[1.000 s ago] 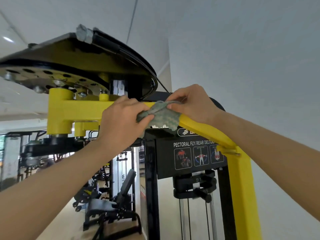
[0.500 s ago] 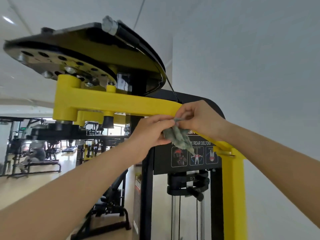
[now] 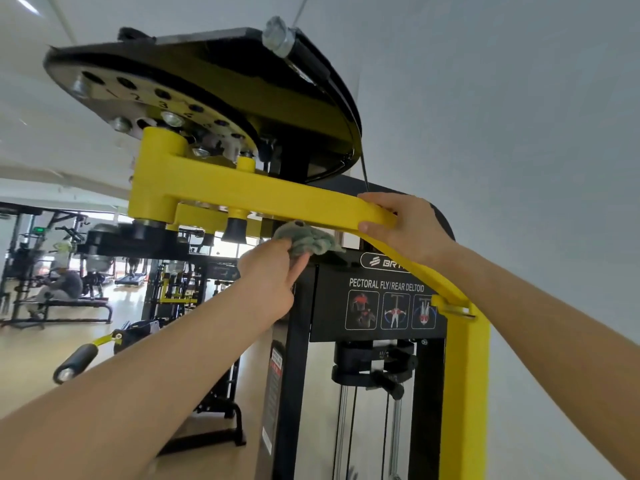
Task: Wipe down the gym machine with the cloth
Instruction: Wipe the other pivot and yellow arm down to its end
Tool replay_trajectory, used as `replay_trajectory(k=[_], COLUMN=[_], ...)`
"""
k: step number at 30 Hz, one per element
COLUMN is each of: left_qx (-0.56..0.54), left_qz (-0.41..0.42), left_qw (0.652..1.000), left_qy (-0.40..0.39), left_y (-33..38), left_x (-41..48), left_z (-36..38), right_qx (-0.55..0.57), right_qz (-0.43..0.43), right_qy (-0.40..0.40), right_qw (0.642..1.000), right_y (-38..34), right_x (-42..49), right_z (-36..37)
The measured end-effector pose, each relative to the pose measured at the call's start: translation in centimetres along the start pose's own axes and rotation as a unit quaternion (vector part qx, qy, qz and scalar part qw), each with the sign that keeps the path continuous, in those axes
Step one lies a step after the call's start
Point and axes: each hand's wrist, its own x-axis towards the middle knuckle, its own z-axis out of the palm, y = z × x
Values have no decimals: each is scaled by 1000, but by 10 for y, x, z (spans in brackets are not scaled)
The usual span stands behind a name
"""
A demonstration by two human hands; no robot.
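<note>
Cloth (image 3: 306,239): grey-green, bunched; pressed up against the underside of the yellow arm (image 3: 259,195) of the gym machine (image 3: 294,375), just left of the bend.
Left hand (image 3: 273,271): fingers curled round the cloth from below, grasping it.
Right hand (image 3: 405,226): clamped on the yellow arm at the bend, fingers over the top edge, thumb beneath; no cloth in it.
Arm axis: long, near-horizontal, running left from the bend to the pivot under the black cam plate (image 3: 207,81); beyond the bend, dropping down-right past the instruction placard (image 3: 384,306).
Key relation: cloth just left of right hand, near but apart; most of the underside lying leftward from the cloth.
Nearer hand: left, in contact through the cloth.
Judgement: next stroke probably leftward along the axis, right hand steadying.
Risk: rubber stop (image 3: 234,232) under the arm, likely snag point.
</note>
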Motion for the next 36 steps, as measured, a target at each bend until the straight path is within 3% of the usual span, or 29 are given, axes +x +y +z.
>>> replay_trajectory(k=[2,4,5,7,8,10,18,27,36], left_qx=[84,41,-38,-246,-282,-248,-202,-181,-148], left_qz=[59,42,8,-48,-81,-135,-146,-144,-178], left_qw=[995,998,999,968,956,959,966,964,958], left_qy=[0,13,17,17,33,20,-68,-132,-171], left_y=[-5,-2,-1,4,5,9,-6,-39,-93], left_x=[12,11,3,4,2,-2,-3,-8,-16], left_z=[-10,-5,-5,2,4,11,39,82,119], right_qx=[5,5,12,21,24,30,49,-43,-43], right_qz=[-5,-5,-3,2,5,4,-12,115,108], right_qy=[-7,-7,-6,-4,-3,-3,-20,-78,-87], right_qw=[1000,1000,1000,1000,1000,1000,999,989,989], right_y=[1,1,1,1,1,-1,3,75,95], right_x=[2,4,4,3,3,3,-1,-44,-50], right_z=[-2,-2,-1,0,1,-2,-21,-46,-37])
